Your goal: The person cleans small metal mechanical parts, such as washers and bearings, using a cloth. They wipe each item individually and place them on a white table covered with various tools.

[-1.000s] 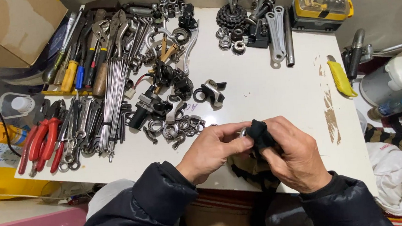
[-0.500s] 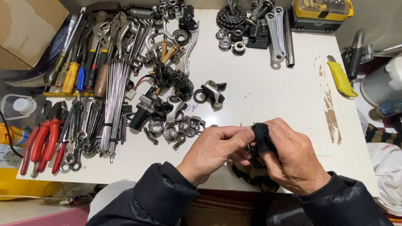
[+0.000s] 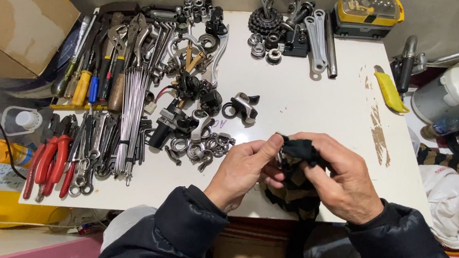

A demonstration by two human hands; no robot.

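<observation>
A small black cloth (image 3: 297, 150) is sitting pinched between both hands over the near edge of the white table (image 3: 313, 108), a metal part barely showing inside it. The left hand (image 3: 242, 170) is gripping its left end; the right hand (image 3: 341, 183) is clutching the rest. Farther back, a yellow-lidded clear case (image 3: 368, 13) is holding small bits.
</observation>
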